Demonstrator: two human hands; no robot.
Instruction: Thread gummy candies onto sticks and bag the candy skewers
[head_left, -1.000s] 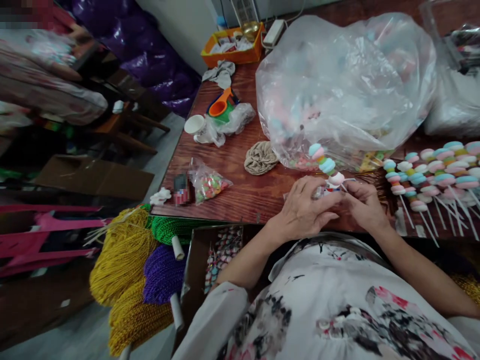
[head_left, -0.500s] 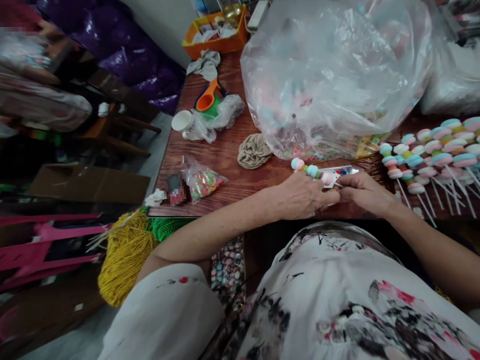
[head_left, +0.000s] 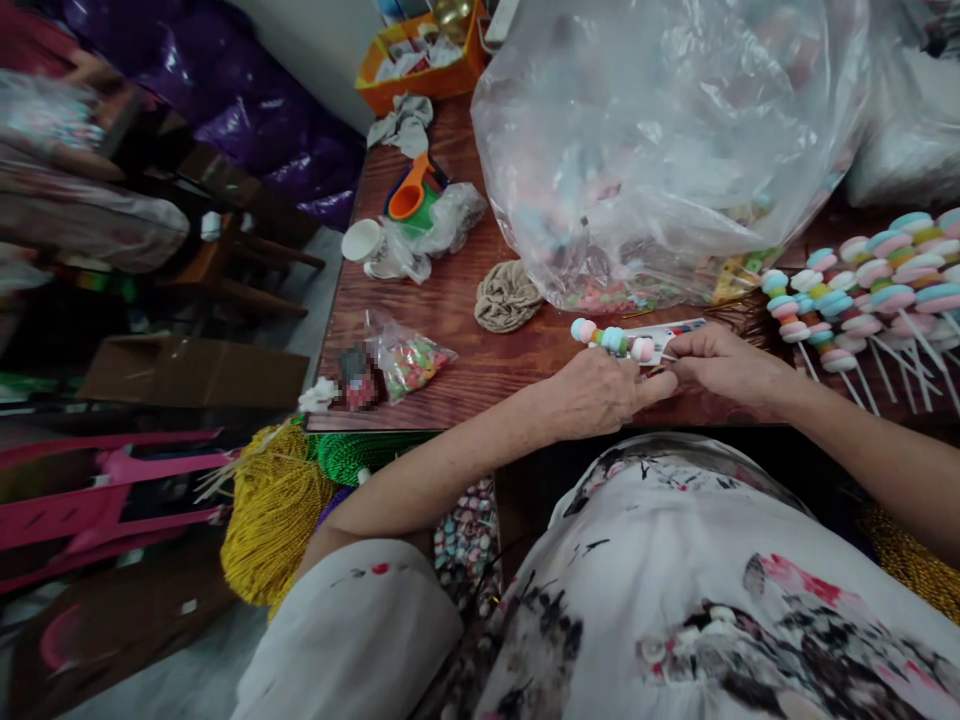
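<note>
A candy skewer [head_left: 613, 341], strung with pastel pink, blue, green and white pieces, lies across the fingers of my left hand [head_left: 600, 390]. That hand is closed around it near the table's front edge. The thumb and fingers of my right hand [head_left: 724, 362] pinch the white stick at the skewer's right end. A white printed label or packet [head_left: 679, 328] shows just behind the skewer, partly covered by the hands. Beyond my right hand lies a pile of finished-looking candy skewers [head_left: 877, 275] with white sticks pointing toward me.
A large clear plastic bag [head_left: 660, 130] of candy fills the back of the wooden table [head_left: 442, 330]. On the left are a coiled beige cloth [head_left: 508, 297], a small candy bag [head_left: 412, 365], a white cup [head_left: 362, 241] and an orange scoop [head_left: 407, 200]. Another person [head_left: 82, 190] is at far left.
Both hands and the skewer have shifted slightly left and up in the view, and the camera has turned a little. The grip on the skewer stays much the same.
</note>
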